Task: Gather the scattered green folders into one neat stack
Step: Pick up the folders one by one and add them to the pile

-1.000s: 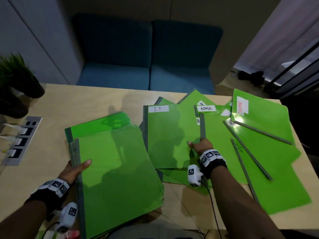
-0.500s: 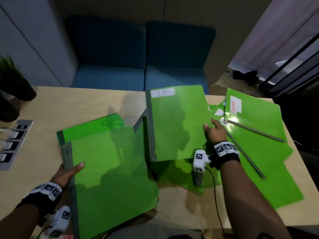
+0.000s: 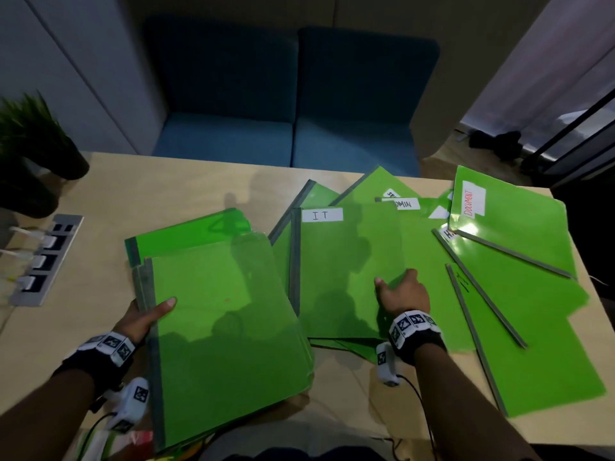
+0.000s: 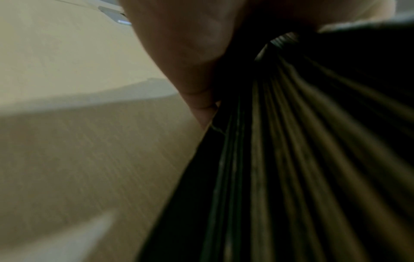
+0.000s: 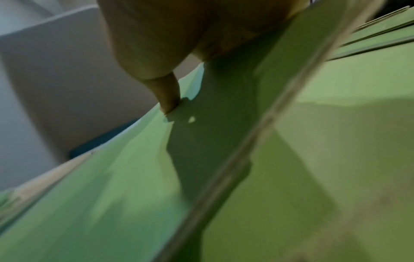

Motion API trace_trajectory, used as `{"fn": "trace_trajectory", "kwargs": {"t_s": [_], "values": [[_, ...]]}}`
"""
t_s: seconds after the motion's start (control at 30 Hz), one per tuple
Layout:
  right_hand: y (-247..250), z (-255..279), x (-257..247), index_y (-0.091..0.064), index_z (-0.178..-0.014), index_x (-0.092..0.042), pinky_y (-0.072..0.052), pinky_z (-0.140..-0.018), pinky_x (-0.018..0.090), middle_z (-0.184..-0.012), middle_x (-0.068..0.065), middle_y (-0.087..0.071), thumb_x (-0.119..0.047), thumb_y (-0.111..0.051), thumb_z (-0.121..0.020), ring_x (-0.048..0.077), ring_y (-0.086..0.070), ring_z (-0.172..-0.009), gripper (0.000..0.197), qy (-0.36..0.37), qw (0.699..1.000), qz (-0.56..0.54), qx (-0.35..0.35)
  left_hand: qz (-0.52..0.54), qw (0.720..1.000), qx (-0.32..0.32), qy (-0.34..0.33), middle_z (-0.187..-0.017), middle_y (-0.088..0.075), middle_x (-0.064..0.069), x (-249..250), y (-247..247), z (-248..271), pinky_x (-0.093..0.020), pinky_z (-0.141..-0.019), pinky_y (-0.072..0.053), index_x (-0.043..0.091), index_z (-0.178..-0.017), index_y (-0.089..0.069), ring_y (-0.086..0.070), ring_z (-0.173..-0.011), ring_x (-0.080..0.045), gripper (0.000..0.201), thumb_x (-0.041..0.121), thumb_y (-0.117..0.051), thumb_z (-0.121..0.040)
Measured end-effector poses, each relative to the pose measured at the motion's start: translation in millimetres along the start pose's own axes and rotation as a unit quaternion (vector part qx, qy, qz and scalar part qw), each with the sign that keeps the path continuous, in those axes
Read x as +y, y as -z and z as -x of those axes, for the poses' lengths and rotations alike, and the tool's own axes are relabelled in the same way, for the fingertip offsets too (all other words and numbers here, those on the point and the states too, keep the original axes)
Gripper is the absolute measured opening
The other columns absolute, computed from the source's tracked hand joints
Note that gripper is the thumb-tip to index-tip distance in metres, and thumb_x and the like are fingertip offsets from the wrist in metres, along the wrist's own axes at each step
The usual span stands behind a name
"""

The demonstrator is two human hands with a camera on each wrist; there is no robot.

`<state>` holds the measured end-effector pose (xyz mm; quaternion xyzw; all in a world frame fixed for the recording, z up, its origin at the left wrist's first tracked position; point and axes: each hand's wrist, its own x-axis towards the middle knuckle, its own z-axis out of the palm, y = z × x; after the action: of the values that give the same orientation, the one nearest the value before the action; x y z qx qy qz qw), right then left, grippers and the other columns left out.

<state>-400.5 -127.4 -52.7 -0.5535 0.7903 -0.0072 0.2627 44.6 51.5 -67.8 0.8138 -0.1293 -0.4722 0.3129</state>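
- Pale wooden table (image 3: 186, 191) seen from above, with glossy green plastic folders spread over its middle and right.
- Gathered stack of green folders with grey spines (image 3: 223, 327) at the table's near edge, left of centre, overhanging that edge toward the viewer.
- Left hand (image 3: 143, 317) gripping the stack's spine side: thumb flat on the top cover, fingers hidden underneath. In the left wrist view, blurred layered folder edges (image 4: 302, 159) fanning out from the palm (image 4: 179, 53).
- Green folder with a white "IT" label (image 3: 342, 271) just right of the stack, lying on other folders, its left spine close beside the stack's right edge.
- Right hand (image 3: 402, 294) pinching the IT folder's lower right corner, thumb on top, fingers tucked under the sheet. In the right wrist view, thumb tip (image 5: 168, 99) pressing the green cover.
- Folder labelled "ADMIN" (image 3: 404, 203), partly covered, behind the IT folder toward the table's far edge.
- Folder labelled "DOCUMENT" in red (image 3: 512, 227) at the table's far right corner, overlapping several more fanned green folders with grey spine bars (image 3: 532, 327) that reach the right edge.
- Grey power socket strip with white plugs (image 3: 43, 261) set into the table's left side, well apart from the stack.
- Dark potted plant with green leaves (image 3: 30, 144) at the table's far left corner.
- Blue two-seat sofa (image 3: 289, 104) beyond the table's far edge.
- Marker wristbands with small white cameras on both wrists.
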Motion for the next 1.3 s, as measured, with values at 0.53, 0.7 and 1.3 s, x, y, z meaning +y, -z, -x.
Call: {"fn": "trace_trajectory", "kwargs": {"t_s": [0.53, 0.7, 1.3], "values": [[12.0, -8.6, 3.2, -0.033, -0.139, -0.001, -0.047, -0.096, 0.046, -0.132, 0.024, -0.055, -0.052, -0.062, -0.086, 0.042, -0.054, -0.119, 0.079, -0.001, 0.999, -0.040, -0.034, 0.008, 1.000, -0.004, 0.006, -0.152, -0.033, -0.021, -2.5, -5.6, 1.5, -0.050, -0.110, -0.029, 0.006, -0.151, -0.024, -0.037, -0.136, -0.039, 0.079, 0.034, -0.065, -0.089], [23.9, -24.5, 11.3, -0.042, -0.138, -0.001, -0.037, -0.108, 0.050, -0.148, 0.019, -0.036, -0.056, -0.066, -0.081, 0.038, -0.035, -0.135, 0.083, -0.022, 0.999, 0.036, -0.007, 0.004, 1.000, -0.005, -0.003, -0.151, -0.036, -0.020, -1.9, -5.4, 0.0, -0.050, -0.111, -0.028, 0.008, -0.150, -0.026, -0.038, -0.135, -0.038, 0.079, 0.034, -0.066, -0.087], [31.8, -37.2, -32.6, -0.037, -0.144, -0.009, -0.046, -0.103, 0.049, -0.140, 0.020, -0.050, -0.034, -0.065, -0.088, 0.038, -0.054, -0.121, 0.068, -0.051, 0.973, -0.223, -0.021, -0.016, 1.000, -0.006, -0.009, -0.143, -0.049, -0.013, -29.0, 8.8, -35.4, -0.053, -0.106, -0.039, 0.019, -0.148, -0.030, -0.052, -0.123, -0.034, 0.129, 0.074, -0.080, -0.042]]}}
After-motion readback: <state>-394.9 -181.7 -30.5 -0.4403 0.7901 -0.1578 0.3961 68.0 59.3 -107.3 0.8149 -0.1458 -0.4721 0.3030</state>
